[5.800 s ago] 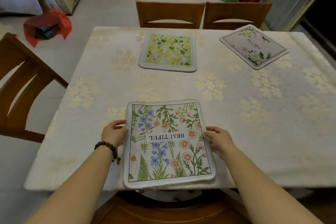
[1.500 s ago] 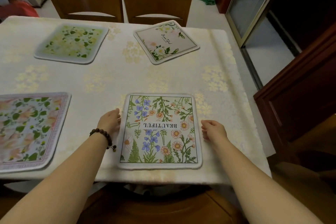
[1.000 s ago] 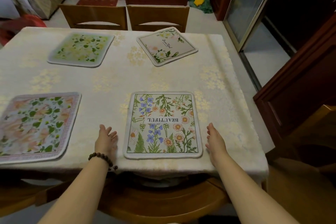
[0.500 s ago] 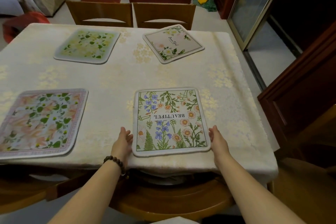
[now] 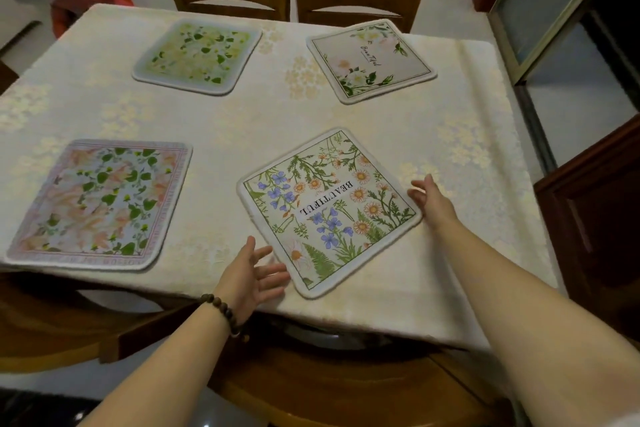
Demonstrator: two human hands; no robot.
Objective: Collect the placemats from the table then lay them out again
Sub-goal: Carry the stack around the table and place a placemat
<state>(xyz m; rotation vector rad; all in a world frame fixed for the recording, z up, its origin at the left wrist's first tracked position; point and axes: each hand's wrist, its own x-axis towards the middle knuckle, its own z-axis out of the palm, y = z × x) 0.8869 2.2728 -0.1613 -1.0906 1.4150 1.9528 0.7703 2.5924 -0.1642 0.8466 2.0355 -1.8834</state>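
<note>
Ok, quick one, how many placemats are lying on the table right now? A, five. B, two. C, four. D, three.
C: four lie on the tablecloth: the green-leaf mat, the pale "Beautiful" script mat, the pink-and-green mat, and the wildflower mat lying askew between the open left hand and right hand.

Near placemat [image 5: 329, 213] w/ blue & orange flowers: "BEAUTIFUL" in black caps on a white band across the middle, upside down from the wearer's side. Far right placemat [image 5: 370, 61], white flowers: thin script word, looks like "Beautiful", too small to be sure. Other mats: no text.
</note>
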